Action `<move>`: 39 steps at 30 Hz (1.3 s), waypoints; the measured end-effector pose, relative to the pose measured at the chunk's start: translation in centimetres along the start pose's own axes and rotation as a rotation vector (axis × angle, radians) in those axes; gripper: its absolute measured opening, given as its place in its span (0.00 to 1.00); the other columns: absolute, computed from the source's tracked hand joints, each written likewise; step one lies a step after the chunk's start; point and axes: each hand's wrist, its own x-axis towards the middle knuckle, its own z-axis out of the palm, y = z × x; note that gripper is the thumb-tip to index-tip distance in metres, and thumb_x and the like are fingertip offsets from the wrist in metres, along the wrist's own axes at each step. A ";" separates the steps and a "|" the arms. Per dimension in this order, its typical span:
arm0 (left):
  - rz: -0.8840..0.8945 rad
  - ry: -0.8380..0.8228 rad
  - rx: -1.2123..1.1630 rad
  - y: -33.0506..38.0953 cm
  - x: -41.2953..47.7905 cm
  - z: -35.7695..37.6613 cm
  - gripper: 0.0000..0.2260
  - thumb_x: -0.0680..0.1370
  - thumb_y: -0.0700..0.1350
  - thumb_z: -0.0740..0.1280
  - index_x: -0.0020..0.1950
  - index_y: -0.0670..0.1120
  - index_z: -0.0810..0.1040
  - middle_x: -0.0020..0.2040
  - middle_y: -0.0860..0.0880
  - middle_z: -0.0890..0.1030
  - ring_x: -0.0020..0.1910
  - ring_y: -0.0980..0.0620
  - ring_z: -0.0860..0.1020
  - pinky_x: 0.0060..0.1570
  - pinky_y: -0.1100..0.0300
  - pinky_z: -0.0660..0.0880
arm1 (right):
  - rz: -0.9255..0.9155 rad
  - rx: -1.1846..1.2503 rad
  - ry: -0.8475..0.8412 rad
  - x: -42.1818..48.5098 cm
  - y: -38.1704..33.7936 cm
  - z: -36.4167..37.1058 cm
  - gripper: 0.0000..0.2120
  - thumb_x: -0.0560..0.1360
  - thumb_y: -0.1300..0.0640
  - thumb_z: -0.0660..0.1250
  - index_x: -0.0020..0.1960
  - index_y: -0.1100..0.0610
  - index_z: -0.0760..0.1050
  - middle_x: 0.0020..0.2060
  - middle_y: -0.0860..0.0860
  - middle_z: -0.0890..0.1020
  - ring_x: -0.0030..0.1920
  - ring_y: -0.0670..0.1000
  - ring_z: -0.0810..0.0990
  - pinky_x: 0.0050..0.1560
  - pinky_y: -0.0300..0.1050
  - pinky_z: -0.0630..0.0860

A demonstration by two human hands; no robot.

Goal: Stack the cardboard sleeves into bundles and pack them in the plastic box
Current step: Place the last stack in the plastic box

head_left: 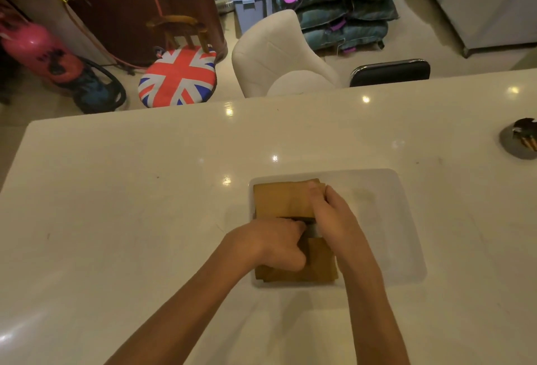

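The near bundle of cardboard sleeves (321,266) sits under the left hand (273,244), fingers curled round it. Just beyond those fingertips the right hand (329,213) hooks over the far bundle (279,199)'s edge, both inside the plastic box (377,219). Best bet: squeeze them flush so neither fans out.
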 end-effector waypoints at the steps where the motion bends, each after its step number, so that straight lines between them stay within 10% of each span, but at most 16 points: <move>1: 0.011 0.012 0.010 0.0 -0.1 0.1 0.23 0.74 0.45 0.64 0.69 0.49 0.69 0.54 0.48 0.79 0.47 0.49 0.78 0.49 0.53 0.79 | 0.003 0.007 -0.017 -0.1 -0.1 0.1 0.31 0.75 0.33 0.56 0.68 0.53 0.68 0.62 0.50 0.77 0.63 0.52 0.75 0.67 0.53 0.69; 7: 0.062 0.045 0.079 0.0 0.0 0.5 0.22 0.75 0.46 0.64 0.69 0.48 0.70 0.62 0.49 0.76 0.54 0.47 0.78 0.54 0.50 0.78 | 0.025 -0.092 0.037 -1.5 -0.4 -1.5 0.37 0.76 0.31 0.52 0.79 0.48 0.53 0.77 0.47 0.62 0.75 0.52 0.62 0.75 0.53 0.59; 15: 0.102 0.111 0.128 0.0 -0.1 1.0 0.08 0.76 0.48 0.61 0.54 0.48 0.70 0.56 0.47 0.74 0.51 0.47 0.75 0.50 0.53 0.74 | -0.036 -0.847 -0.088 -7.0 2.1 -2.0 0.31 0.78 0.33 0.46 0.72 0.50 0.64 0.58 0.49 0.81 0.58 0.52 0.79 0.49 0.45 0.67; 32: 0.113 0.072 0.123 0.0 -0.7 1.8 0.26 0.75 0.47 0.64 0.73 0.51 0.63 0.63 0.46 0.70 0.60 0.46 0.71 0.54 0.54 0.70 | 0.129 -0.465 -0.241 -3.7 2.9 -3.9 0.44 0.69 0.27 0.58 0.79 0.46 0.53 0.73 0.48 0.68 0.68 0.53 0.73 0.70 0.53 0.68; 39: 0.139 0.180 0.099 -1.3 -1.6 2.2 0.14 0.76 0.42 0.62 0.62 0.45 0.71 0.56 0.44 0.78 0.52 0.46 0.77 0.44 0.56 0.73 | -0.203 -0.455 0.298 -7.9 2.8 -5.9 0.22 0.78 0.40 0.60 0.70 0.45 0.71 0.65 0.44 0.77 0.66 0.47 0.75 0.60 0.39 0.68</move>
